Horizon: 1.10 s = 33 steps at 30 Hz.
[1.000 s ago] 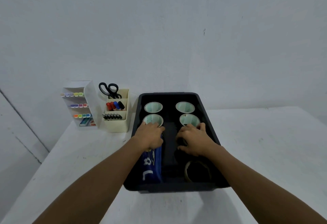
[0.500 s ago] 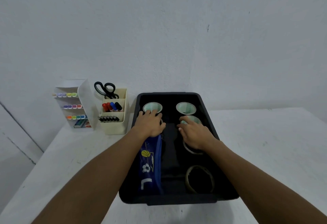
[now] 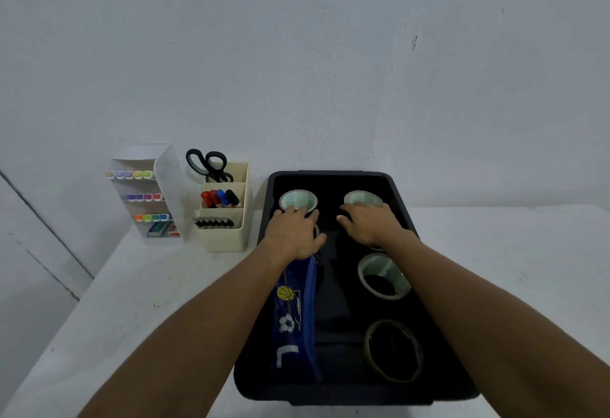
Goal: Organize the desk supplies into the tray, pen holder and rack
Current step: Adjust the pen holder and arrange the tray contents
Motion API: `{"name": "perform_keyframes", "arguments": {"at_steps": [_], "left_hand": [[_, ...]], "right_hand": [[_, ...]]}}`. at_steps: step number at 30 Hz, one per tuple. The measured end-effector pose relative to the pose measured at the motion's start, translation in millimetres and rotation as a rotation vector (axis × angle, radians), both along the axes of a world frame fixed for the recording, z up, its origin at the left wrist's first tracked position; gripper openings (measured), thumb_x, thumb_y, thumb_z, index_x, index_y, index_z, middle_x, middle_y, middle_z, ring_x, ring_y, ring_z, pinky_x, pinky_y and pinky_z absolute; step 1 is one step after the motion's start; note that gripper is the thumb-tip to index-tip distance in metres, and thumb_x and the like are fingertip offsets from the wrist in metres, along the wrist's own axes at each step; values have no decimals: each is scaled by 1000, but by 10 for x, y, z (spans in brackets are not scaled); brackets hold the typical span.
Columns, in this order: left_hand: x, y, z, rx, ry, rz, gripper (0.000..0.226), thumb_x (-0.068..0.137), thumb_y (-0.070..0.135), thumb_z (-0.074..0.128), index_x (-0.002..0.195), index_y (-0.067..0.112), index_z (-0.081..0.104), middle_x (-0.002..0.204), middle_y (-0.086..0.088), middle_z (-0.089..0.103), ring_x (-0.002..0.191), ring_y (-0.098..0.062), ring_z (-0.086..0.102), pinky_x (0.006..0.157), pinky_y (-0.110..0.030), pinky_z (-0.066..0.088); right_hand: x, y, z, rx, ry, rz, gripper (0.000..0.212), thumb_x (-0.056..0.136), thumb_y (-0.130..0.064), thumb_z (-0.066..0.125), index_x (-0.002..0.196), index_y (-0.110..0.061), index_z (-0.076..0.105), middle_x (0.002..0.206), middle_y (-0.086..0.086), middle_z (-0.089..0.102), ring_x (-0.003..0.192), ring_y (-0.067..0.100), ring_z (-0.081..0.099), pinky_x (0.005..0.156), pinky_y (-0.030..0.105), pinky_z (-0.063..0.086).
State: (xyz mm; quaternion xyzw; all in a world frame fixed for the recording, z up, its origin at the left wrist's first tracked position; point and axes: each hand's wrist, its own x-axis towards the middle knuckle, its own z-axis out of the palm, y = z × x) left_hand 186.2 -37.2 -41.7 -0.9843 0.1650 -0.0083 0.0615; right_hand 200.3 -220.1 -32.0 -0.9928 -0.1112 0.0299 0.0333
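You have the rack (image 3: 165, 186) far left on the table (image 3: 132, 302), the pen holder (image 3: 227, 236) just right of it, and the tray (image 3: 330, 176) right again. In the holder, scissors (image 3: 206, 163) stand rearmost, markers (image 3: 219, 198) in the middle and pens (image 3: 213, 222) in front. In the tray, the pencil case (image 3: 293, 318) lies along the left, and tape rolls (image 3: 384, 277) run down the right and across the far end.

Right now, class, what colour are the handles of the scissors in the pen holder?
Black scissors handles, clearest in the head view.
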Motion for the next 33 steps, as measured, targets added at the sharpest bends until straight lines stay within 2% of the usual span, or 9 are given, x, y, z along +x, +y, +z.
{"name": "perform_keyframes", "arguments": {"at_steps": [4, 11, 15, 18, 21, 25, 27, 29, 33], "left_hand": [[15, -3, 4, 5, -18, 8, 67, 93, 56, 33, 149, 20, 32, 144, -9, 45, 128, -32, 42, 99, -46, 33], [-1, 4, -20, 2, -55, -8, 67, 92, 57, 33, 148, 19, 33, 143, -10, 47, 126, -31, 45, 98, -44, 34], [-3, 12, -21, 13, -33, -14, 69, 94, 57, 31, 151, 20, 24, 148, -12, 41, 129, -32, 42, 99, -44, 34], [-70, 0, 42, -20, 34, -9, 73, 94, 59, 35, 154, 26, 8, 157, -15, 20, 138, -35, 30, 105, -49, 31], [-259, 18, 163, -46, 38, -73, 82, 91, 59, 46, 154, 23, 8, 159, -15, 10, 143, -36, 16, 109, -52, 28], [-763, 84, 298, 19, 31, -309, 66, 86, 64, 49, 139, 24, 43, 138, -6, 38, 132, -26, 31, 107, -50, 26], [-1018, 92, 317, 89, 170, -342, 73, 81, 72, 49, 138, 27, 45, 134, -3, 40, 128, -24, 32, 107, -49, 24], [-1226, 94, 305, 187, 305, -320, 84, 75, 79, 49, 142, 28, 40, 137, -2, 38, 129, -25, 30, 107, -47, 22], [-1442, 111, 295, 287, 309, -267, 85, 75, 79, 50, 144, 32, 37, 143, -3, 37, 131, -27, 31, 109, -48, 23]], "right_hand": [[-32, 37, -51, 21, -122, -40, 44, 101, -41, 27, 133, -23, 50, 133, 3, 59, 117, 28, 56, 99, 48, 32], [-14, 157, 2, -45, -34, -79, 39, 101, -35, 26, 124, -18, 52, 127, 8, 60, 113, 32, 56, 102, 54, 27], [-28, 56, 93, -9, 183, -52, 49, 102, -36, 32, 147, -20, 33, 156, 11, 27, 142, 32, 28, 112, 63, 10], [-256, -79, 142, 1, 54, 82, 59, 98, -39, 46, 151, -23, 27, 162, 9, 6, 149, 25, 6, 116, 59, 8], [-650, -182, 208, 56, -84, 261, 49, 92, -42, 56, 138, -28, 47, 156, 2, 27, 145, 23, 21, 110, 48, 26], [-1235, -343, 110, -50, -158, 501, 32, 82, -46, 64, 110, -32, 65, 131, -7, 52, 124, 20, 41, 90, 41, 33], [-1426, -351, 74, -112, -143, 573, 25, 79, -49, 64, 98, -33, 67, 119, -11, 56, 113, 17, 42, 84, 37, 32], [-1560, -289, 72, -137, -85, 607, 27, 79, -51, 64, 98, -32, 68, 112, -11, 57, 108, 15, 40, 81, 34, 31], [-1736, -158, 75, -196, 52, 577, 29, 81, -36, 68, 107, -24, 69, 110, -4, 60, 108, 17, 45, 85, 33, 39]]}}
